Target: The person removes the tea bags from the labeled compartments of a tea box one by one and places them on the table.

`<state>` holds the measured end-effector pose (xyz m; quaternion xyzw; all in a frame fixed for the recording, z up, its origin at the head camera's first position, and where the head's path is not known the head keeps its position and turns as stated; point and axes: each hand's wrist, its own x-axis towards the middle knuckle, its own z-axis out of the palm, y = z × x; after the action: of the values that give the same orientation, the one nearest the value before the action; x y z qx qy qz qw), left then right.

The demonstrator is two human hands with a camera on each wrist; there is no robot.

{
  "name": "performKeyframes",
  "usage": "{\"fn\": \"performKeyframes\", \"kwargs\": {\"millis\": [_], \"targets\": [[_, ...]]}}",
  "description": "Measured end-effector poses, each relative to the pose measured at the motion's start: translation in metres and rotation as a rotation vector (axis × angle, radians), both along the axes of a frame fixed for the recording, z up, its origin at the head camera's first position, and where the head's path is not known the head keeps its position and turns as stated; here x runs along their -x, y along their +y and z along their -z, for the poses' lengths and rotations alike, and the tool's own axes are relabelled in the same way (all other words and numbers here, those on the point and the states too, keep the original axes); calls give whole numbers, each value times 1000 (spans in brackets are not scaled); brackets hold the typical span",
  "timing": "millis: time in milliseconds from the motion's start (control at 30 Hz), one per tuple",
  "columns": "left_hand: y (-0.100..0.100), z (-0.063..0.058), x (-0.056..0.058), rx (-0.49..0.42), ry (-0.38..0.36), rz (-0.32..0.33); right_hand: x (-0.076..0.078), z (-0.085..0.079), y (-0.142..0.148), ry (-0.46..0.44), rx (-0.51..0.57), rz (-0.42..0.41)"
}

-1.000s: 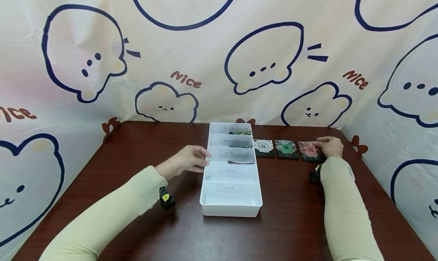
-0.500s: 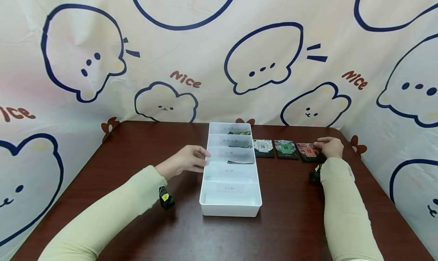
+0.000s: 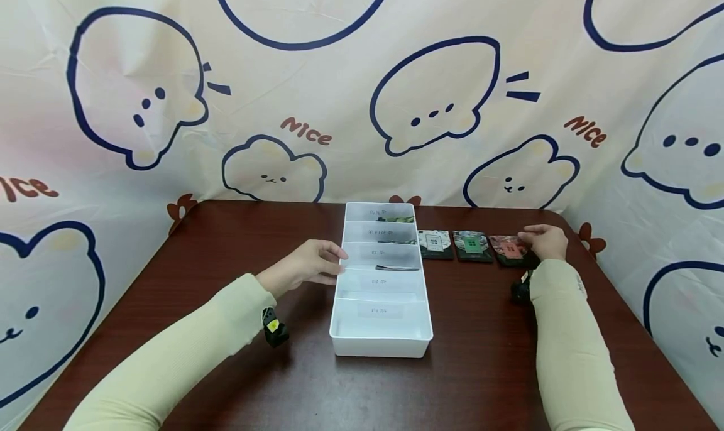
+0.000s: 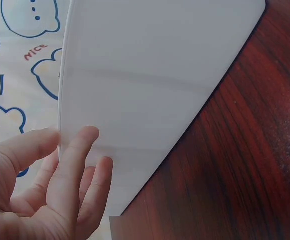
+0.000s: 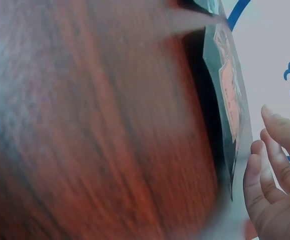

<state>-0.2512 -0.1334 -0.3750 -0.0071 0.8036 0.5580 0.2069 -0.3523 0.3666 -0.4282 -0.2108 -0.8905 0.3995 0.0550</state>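
Observation:
A long white divided box (image 3: 380, 349) stands on the table, with labelled compartments running front to back. My left hand (image 3: 308, 264) rests at its left side, fingertips at the rim; in the left wrist view its fingers (image 4: 89, 134) lie against the outer wall. To the right of the box, three small packets lie in a row: a white-labelled packet (image 3: 436, 245), a green-labelled packet (image 3: 472, 247) and a red-labelled packet (image 3: 508, 250). My right hand (image 3: 545, 241) is at the right edge of the red-labelled packet, its fingers loosely bent beside it in the right wrist view.
Thin packets stand in the three rear compartments, among them a green packet (image 3: 396, 220) at the back. The dark wooden table (image 3: 249, 381) ends at a curtain (image 3: 351, 92) printed with cartoon shapes, which also hangs along both sides.
The red-labelled packet has shifted very slightly left beside my right hand during the first half second. Since then both hands and the box have stayed in place.

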Motion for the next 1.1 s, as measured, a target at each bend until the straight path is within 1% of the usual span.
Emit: {"fn": "performKeyframes", "kwargs": {"millis": [167,267,400,567,700,933,1100], "targets": [[0,0,0,-3,2,7,1,-2,0,13,80,-21],[0,0,0,-5,-3,1,1,-6,-1,44,112,-34],[0,0,0,3,1,-1,1,-16,-7,93,140,-53],[0,0,0,3,-2,-3,1,-36,-20,174,255,-86],[0,-1,-1,-4,1,-1,-3,-57,-33,271,345,-141],[-1,0,0,-13,7,15,-21,-92,-68,447,504,-268],[0,0,0,-15,2,13,-37,-109,-95,562,606,-395]]}}
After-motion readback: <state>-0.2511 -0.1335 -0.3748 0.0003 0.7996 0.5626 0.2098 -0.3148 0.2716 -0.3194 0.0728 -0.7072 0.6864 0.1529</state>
